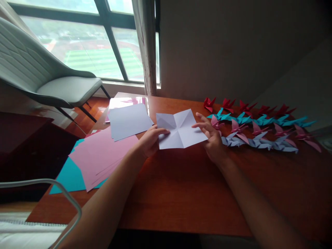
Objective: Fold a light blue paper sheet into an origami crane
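A white square sheet of origami paper, creased crosswise and along the diagonals, is held opened out just above the table. My left hand pinches its left edge, thumb on top and the other fingers hidden underneath. At the right edge, my right hand has one digit lying over the paper and another stretched out beyond the edge; the sheet's right corner sits against this hand. Right of it stand rows of folded paper cranes: red, turquoise, pink and white.
On the left of the wooden table lie white sheets, pink sheets and turquoise sheets, with a glossy packet behind. A pale chair stands by the window. A white curved tube crosses the lower left.
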Action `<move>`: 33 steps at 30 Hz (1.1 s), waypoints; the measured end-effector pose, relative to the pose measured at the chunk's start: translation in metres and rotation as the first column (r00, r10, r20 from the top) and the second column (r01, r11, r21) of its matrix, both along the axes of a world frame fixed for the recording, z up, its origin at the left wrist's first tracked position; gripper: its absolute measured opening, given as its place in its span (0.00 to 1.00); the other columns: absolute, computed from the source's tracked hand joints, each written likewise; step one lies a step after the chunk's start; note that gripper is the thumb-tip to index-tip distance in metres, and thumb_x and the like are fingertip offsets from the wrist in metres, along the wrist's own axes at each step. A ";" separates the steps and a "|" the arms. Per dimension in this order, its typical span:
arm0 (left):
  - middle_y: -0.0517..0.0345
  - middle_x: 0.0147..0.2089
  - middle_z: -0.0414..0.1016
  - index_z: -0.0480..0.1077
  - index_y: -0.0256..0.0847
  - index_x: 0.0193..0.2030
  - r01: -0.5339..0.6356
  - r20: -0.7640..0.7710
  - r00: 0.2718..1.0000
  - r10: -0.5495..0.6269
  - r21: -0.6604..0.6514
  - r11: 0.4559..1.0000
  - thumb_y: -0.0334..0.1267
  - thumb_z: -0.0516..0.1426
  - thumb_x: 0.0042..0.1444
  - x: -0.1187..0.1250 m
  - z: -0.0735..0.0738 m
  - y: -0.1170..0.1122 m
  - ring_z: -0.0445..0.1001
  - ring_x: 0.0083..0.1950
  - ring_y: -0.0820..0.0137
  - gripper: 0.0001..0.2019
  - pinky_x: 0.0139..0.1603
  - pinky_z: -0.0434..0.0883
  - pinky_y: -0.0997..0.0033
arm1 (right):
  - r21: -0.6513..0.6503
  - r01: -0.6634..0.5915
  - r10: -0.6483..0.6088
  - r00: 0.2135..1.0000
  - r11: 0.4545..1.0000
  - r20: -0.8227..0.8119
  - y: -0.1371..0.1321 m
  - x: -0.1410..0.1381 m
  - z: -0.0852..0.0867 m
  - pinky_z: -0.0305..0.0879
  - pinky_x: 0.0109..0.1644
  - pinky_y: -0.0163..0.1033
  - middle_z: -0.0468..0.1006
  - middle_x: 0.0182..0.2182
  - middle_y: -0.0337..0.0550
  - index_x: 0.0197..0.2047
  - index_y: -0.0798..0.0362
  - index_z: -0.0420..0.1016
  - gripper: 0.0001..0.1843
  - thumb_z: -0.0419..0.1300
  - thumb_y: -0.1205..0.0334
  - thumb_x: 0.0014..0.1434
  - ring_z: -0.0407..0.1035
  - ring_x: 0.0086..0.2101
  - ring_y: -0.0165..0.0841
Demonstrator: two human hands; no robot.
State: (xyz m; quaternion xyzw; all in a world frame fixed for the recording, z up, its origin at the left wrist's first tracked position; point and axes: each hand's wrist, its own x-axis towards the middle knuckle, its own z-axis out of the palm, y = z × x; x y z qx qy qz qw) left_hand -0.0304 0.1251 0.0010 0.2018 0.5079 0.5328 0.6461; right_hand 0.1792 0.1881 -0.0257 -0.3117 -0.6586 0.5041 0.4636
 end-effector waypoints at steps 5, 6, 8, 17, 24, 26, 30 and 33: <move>0.57 0.32 0.76 0.71 0.39 0.36 0.004 -0.003 1.000 -0.004 0.011 1.000 0.29 0.64 0.42 0.000 0.002 -0.001 0.76 0.32 0.70 0.13 0.32 0.75 0.73 | -0.143 -0.077 0.081 0.996 0.987 0.022 0.003 0.002 0.000 0.68 0.58 0.47 0.70 0.60 0.43 0.38 0.47 0.78 0.12 0.69 0.52 0.52 0.65 0.59 0.44; 0.57 0.32 0.75 0.71 0.39 0.36 0.002 -0.005 1.000 -0.002 0.017 1.000 0.29 0.65 0.41 0.000 0.002 -0.001 0.76 0.33 0.69 0.13 0.32 0.75 0.73 | -0.200 -0.108 0.115 0.993 0.974 0.022 0.003 0.002 0.000 0.70 0.55 0.46 0.73 0.56 0.43 0.39 0.47 0.78 0.15 0.70 0.50 0.51 0.69 0.55 0.43; 0.58 0.34 0.75 0.70 0.39 0.35 -0.008 -0.010 1.000 0.008 0.032 0.999 0.28 0.65 0.41 0.000 0.002 -0.002 0.78 0.37 0.68 0.13 0.32 0.75 0.74 | -0.304 -0.145 0.152 0.988 0.942 -0.003 0.003 0.003 0.000 0.72 0.49 0.44 0.78 0.48 0.42 0.41 0.47 0.78 0.18 0.71 0.48 0.50 0.73 0.48 0.41; 0.51 0.49 0.78 0.74 0.41 0.46 0.100 0.147 0.980 -0.136 0.232 0.968 0.38 0.62 0.54 -0.001 -0.004 -0.001 0.77 0.53 0.58 0.12 0.54 0.73 0.57 | -0.333 -0.002 -0.022 0.997 0.943 -0.068 0.003 -0.002 -0.002 0.71 0.35 0.37 0.81 0.35 0.40 0.35 0.48 0.81 0.16 0.69 0.45 0.50 0.73 0.39 0.36; 0.42 0.64 0.69 0.55 0.51 0.69 0.193 -0.042 0.980 -0.193 0.417 0.888 0.46 0.69 0.48 0.005 -0.005 -0.002 0.69 0.64 0.49 0.43 0.59 0.68 0.52 | -0.407 0.183 -0.224 0.973 0.895 -0.054 0.008 -0.004 -0.001 0.67 0.31 0.34 0.78 0.30 0.38 0.31 0.48 0.80 0.14 0.71 0.48 0.45 0.72 0.34 0.33; 0.45 0.63 0.70 0.47 0.58 0.72 0.160 -0.147 0.984 -0.105 0.436 0.886 0.39 0.72 0.44 0.008 -0.005 -0.002 0.70 0.63 0.51 0.53 0.57 0.70 0.52 | -0.413 0.204 -0.248 0.967 0.888 -0.057 0.009 -0.004 -0.001 0.67 0.30 0.34 0.78 0.29 0.39 0.30 0.49 0.79 0.16 0.72 0.47 0.44 0.72 0.34 0.33; 0.49 0.56 0.76 0.61 0.51 0.66 0.151 -0.296 0.955 -0.011 0.455 0.878 0.39 0.71 0.45 0.012 -0.003 -0.001 0.75 0.57 0.56 0.41 0.53 0.73 0.59 | -0.366 0.211 -0.240 0.970 0.906 -0.034 0.009 -0.003 -0.002 0.66 0.29 0.34 0.78 0.28 0.39 0.30 0.49 0.79 0.16 0.71 0.47 0.45 0.72 0.33 0.33; 0.51 0.45 0.80 0.77 0.39 0.47 0.154 -0.401 0.916 0.034 0.427 0.891 0.42 0.69 0.48 0.011 -0.001 -0.001 0.78 0.48 0.61 0.20 0.47 0.73 0.67 | -0.343 0.186 -0.202 0.979 0.921 -0.010 0.008 -0.003 -0.001 0.66 0.28 0.34 0.78 0.28 0.39 0.31 0.49 0.79 0.16 0.70 0.46 0.47 0.71 0.31 0.32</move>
